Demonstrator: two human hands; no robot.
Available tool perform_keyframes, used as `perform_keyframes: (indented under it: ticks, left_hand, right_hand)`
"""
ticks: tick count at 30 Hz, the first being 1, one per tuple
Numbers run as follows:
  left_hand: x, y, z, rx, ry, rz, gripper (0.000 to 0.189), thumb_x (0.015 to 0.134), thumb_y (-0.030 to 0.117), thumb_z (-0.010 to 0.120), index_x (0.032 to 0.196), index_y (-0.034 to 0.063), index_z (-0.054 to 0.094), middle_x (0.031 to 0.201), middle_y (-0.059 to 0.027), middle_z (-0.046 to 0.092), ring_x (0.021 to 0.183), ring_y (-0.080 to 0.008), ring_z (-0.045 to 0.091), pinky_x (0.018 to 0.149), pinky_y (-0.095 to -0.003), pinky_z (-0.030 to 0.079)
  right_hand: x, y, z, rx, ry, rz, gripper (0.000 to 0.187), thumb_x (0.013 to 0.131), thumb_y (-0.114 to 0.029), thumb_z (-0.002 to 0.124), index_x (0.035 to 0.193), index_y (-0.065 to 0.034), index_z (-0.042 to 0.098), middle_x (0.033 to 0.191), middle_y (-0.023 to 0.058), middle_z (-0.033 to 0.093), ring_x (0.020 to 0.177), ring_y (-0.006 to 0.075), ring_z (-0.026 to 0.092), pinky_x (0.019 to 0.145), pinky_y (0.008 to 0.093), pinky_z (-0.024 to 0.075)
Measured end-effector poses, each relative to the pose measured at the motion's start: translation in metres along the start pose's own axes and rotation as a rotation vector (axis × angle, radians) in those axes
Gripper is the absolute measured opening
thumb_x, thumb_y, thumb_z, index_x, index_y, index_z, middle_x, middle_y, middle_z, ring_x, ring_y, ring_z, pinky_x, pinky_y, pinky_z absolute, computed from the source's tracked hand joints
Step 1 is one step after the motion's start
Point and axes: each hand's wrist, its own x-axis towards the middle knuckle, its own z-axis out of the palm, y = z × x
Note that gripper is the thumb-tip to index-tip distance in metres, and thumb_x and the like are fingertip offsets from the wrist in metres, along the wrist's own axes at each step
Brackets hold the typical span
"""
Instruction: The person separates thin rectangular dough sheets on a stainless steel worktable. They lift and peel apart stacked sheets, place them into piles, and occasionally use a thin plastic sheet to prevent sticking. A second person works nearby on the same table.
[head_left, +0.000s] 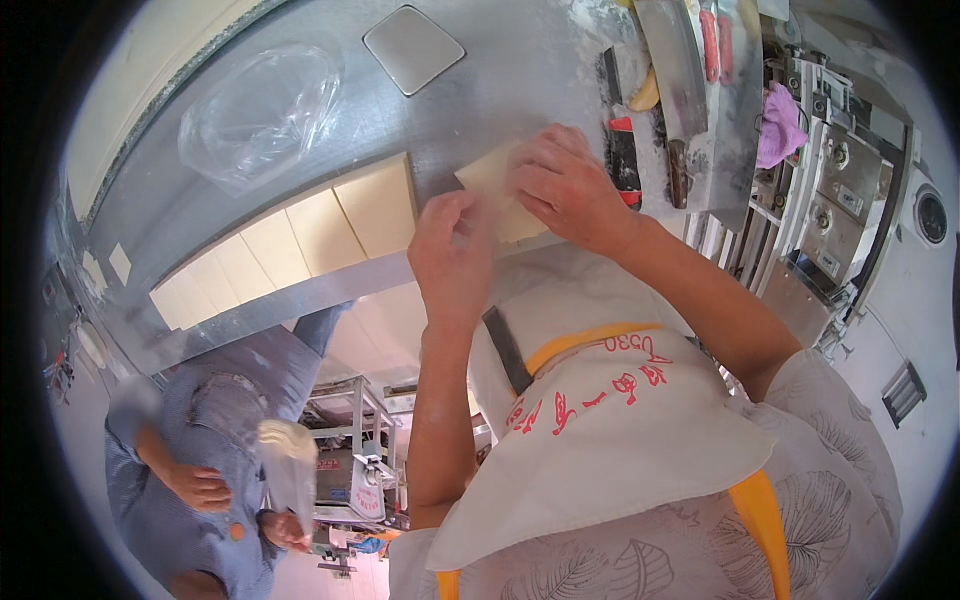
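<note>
In the head view, pale square dough sheets (487, 171) lie at the near edge of the metal worktable (517, 82). My right hand (566, 184) has its fingers curled over their right side, gripping them. Blurred by motion, my left hand (452, 251) is at their left side with its fingers bent; whether it pinches a sheet cannot be made out. To the left of that hand, a row of overlapping pale dough squares (300, 236) runs along the table's front edge. The sheets' right part is hidden beneath my right hand.
A clear plastic bag (262, 112) and a square metal plate (414, 50) lie farther back. A cleaver (679, 82), a black-and-red handled tool (624, 161) and red handles (709, 45) are at right. A co-worker (217, 442) at left holds a plastic bag (289, 465).
</note>
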Motion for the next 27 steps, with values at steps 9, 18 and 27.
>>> perform_keyframes:
  ticks: [9, 18, 27]
  left_hand:
    - [0.011, 0.000, -0.002, -0.105, -0.041, -0.074, 0.016, 0.095, 0.006, 0.080, 0.108, -0.0012, 0.076, 0.096, -0.0060, 0.074, 0.081, -0.0119, 0.067, 0.077, -0.0261, 0.055]
    - [0.015, 0.001, 0.006, -0.133, -0.014, -0.093, 0.013, 0.095, 0.002, 0.077, 0.108, -0.0006, 0.076, 0.093, -0.0031, 0.070, 0.079, -0.0089, 0.063, 0.075, -0.0247, 0.053]
    - [0.008, -0.001, 0.007, -0.229, -0.040, -0.135, 0.016, 0.096, -0.003, 0.072, 0.111, 0.0004, 0.073, 0.100, -0.0034, 0.073, 0.084, -0.0103, 0.065, 0.080, -0.0256, 0.054]
  right_hand:
    - [-0.007, -0.008, -0.005, -0.104, -0.065, 0.030, 0.022, 0.077, -0.006, 0.080, 0.095, -0.0117, 0.070, 0.103, 0.0047, 0.066, 0.110, 0.0305, 0.061, 0.098, 0.0470, 0.0470]
    - [-0.007, -0.009, -0.008, -0.077, -0.135, 0.065, 0.025, 0.082, -0.006, 0.078, 0.106, -0.0089, 0.070, 0.105, 0.0069, 0.065, 0.107, 0.0310, 0.059, 0.096, 0.0467, 0.0465]
    - [0.004, -0.006, -0.015, -0.054, -0.202, 0.091, 0.020, 0.084, -0.009, 0.078, 0.101, -0.0114, 0.068, 0.112, 0.0063, 0.064, 0.111, 0.0310, 0.059, 0.096, 0.0457, 0.0481]
